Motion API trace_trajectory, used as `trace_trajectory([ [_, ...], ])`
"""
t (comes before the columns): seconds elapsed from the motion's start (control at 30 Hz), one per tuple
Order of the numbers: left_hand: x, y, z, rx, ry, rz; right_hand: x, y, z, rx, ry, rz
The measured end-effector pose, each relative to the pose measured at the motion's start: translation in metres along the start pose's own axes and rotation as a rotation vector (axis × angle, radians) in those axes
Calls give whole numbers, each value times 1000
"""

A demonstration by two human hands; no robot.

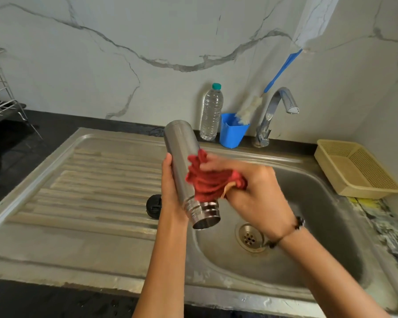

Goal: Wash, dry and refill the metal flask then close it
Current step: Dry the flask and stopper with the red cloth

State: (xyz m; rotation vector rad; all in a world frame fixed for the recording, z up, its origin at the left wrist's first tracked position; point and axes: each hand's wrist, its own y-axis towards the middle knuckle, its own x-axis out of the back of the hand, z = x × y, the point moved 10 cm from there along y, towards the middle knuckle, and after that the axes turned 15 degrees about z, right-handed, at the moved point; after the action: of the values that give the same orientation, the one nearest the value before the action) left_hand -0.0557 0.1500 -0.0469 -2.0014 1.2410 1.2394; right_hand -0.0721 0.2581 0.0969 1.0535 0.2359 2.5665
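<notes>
The metal flask (182, 161) is a slim brushed-steel cylinder, uncapped, held tilted above the sink with its base up toward the wall and its open threaded mouth down toward the camera. A crumpled red cloth (207, 180) presses against its right side. Its black lid (153, 206) lies on the drainboard, just left of the flask.

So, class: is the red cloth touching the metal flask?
Touching. The head view shows the red cloth, gripped by the right hand, pressed against the metal flask.
</notes>
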Motion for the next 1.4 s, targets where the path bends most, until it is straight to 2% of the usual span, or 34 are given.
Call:
trace_trajectory([
  [0.13,13,-1,-12,-38,146,-119,26,42,1,-6,32,-124],
  [0.23,0,0,-9,-8,145,-69,45,77,-1,-70,-89,-184],
  [0.3,-8,3,-11,2,184,-4,44,94,-4,-98,-177,-148],
  [0.37,-12,6,-13,20,236,43,30,101,-8,-123,-263,-44],
  [0.57,-15,9,-11,-40,189,49,4,78,-2,-119,-404,48],
  [0.8,-18,9,7,-22,-22,84,-23,17,-21,-115,-307,65],
  [1.03,13,-5,17,68,23,-161,-32,-23,-20,-48,-239,49],
  [1.17,19,-4,10,24,-1,-187,-19,-12,-24,-67,-44,81],
  [1.27,9,-2,-4,-44,40,-108,9,11,-29,-83,101,-24],
  [1.4,-3,-1,-11,26,164,-50,42,49,-29,-99,28,-203],
])
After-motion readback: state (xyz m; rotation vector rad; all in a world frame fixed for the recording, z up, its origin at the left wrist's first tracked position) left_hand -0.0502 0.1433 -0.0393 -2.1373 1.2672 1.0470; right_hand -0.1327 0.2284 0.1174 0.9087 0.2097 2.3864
